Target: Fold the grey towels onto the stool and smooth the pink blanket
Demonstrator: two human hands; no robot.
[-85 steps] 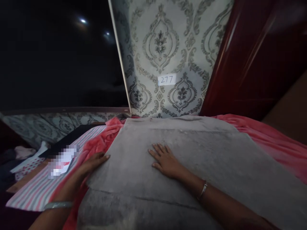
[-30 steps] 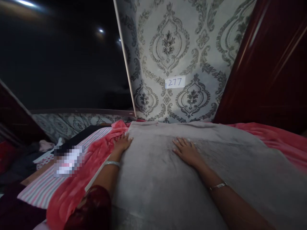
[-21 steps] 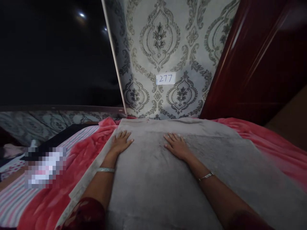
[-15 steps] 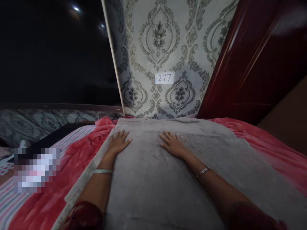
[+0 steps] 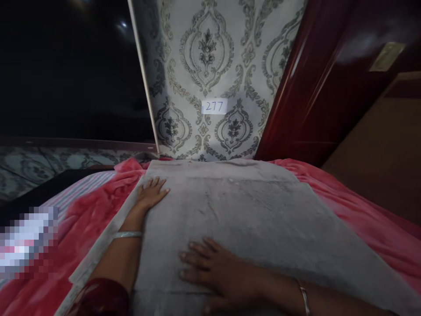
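A grey plush cloth (image 5: 184,219), folded in layers, lies spread in front of me. My left hand (image 5: 151,193) rests flat on its far left part, fingers spread, holding nothing. Nearer to me, my right hand (image 5: 223,272) is over the middle of the cloth with its fingers apart and a little blurred. It holds nothing; whether the palm presses on the cloth I cannot tell. A red blanket (image 5: 98,210) shows from under the cloth on both sides.
A patterned wall with a paper label (image 5: 214,105) reading 277 stands behind the cloth. At the left is a large black screen (image 5: 66,70); at the right, a dark red glossy panel (image 5: 315,79). Striped bedding (image 5: 82,193) lies on the left.
My right hand has moved from the far part of the cloth back toward me. The left hand stays in its place on the cloth. The view has turned slightly right.
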